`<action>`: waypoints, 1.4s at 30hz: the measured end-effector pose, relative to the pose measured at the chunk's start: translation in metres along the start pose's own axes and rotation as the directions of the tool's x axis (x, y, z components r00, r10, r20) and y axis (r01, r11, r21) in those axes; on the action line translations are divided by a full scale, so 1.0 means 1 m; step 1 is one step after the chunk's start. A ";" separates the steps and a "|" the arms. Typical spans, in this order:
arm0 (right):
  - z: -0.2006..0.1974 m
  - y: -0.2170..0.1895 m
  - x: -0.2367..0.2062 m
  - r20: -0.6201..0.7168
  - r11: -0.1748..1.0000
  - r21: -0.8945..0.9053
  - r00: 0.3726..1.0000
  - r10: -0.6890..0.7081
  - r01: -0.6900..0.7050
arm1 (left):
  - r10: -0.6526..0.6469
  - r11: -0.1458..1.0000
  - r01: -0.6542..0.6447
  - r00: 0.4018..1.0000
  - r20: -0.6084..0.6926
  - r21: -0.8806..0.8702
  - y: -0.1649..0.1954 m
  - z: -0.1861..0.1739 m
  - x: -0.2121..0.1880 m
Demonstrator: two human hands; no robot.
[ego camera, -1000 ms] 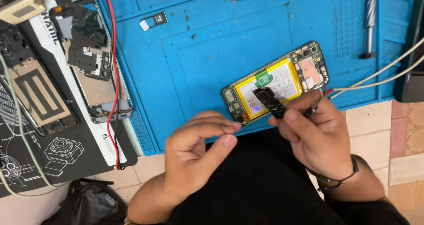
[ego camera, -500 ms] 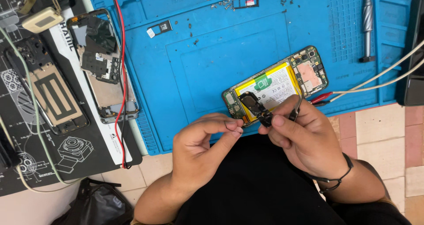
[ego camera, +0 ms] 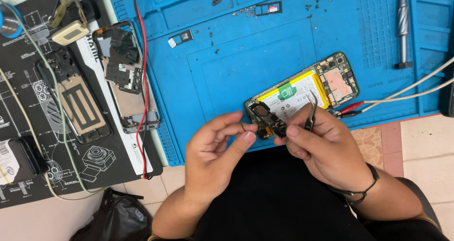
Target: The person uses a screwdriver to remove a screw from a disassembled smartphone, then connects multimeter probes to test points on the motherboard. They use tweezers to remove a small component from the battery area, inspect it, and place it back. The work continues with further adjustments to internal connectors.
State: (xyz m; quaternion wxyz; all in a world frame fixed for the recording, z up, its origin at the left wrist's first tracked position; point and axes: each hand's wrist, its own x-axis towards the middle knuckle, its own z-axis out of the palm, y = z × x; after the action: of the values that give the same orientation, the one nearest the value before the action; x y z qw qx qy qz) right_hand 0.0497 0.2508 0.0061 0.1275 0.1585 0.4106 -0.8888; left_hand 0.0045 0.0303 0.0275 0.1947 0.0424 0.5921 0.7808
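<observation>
The opened phone [ego camera: 302,97] lies with its back cover off on the blue work mat [ego camera: 227,71], close to the mat's near edge and toward its right side, its yellow battery and the circuit board at its far end laid bare. A small dark part [ego camera: 267,123] is lifted off the phone's near end and held just above the mat's near edge. The right hand [ego camera: 326,149] pinches this part between thumb and forefinger while a pair of tweezers [ego camera: 310,113] stands up out of the same grip, so those fingers are closed around both. The left hand [ego camera: 215,151] has its thumb and forefinger drawn narrow at the part's left side; I cannot tell whether they touch it. Judging from this, the dismantling looks well along: the cover is off, loose screws [ego camera: 246,10] lie scattered at the mat's far side, and the battery and board are yet to come out. Red and black clip leads [ego camera: 350,109] touch the phone's right edge, with pale cables [ego camera: 416,87] running off to the counter's right edge. The middle of the mat gives room; a screwdriver [ego camera: 403,26] lies near its far right corner. To the left, another stripped phone [ego camera: 125,75] straddles the mat's left edge, crossed by a red wire [ego camera: 141,80].
</observation>
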 end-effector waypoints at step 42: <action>0.019 0.002 0.023 0.074 0.996 -0.082 0.997 0.038 -0.032 | 0.022 0.958 -0.032 0.999 -0.039 -0.284 0.003 -0.003 0.008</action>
State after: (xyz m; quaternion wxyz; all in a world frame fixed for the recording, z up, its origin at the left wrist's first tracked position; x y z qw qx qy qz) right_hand 0.0259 0.2326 0.0077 0.1646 0.1267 0.4381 -0.8746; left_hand -0.0042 0.0301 0.0279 0.1777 0.0084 0.4763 0.8611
